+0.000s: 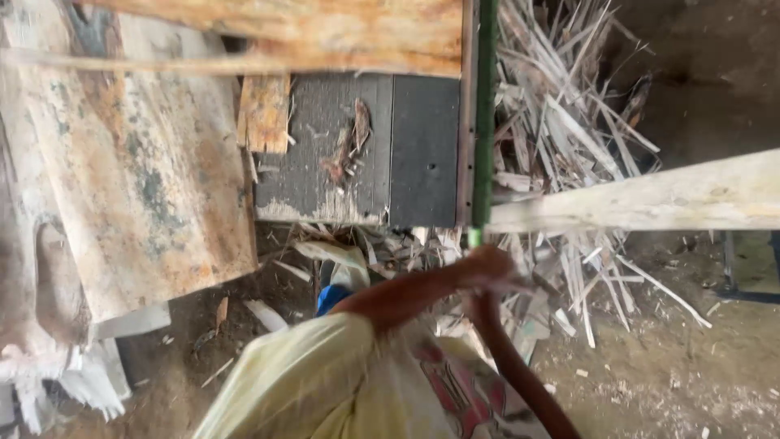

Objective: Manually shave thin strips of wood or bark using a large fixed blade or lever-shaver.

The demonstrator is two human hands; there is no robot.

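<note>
Hands [487, 272] blurred together at one green rod [485, 114]; grip unclear; one plank [650, 199].

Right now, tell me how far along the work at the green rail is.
Done, seemingly: a heap of wood offcuts lies on the ground beside the dark table. In hand: the left hand and right hand meet at the green rail, at its near end; blur hides the grip. Left, probably: the pale plank across the right side looks uncut, its end at the rail.
</note>
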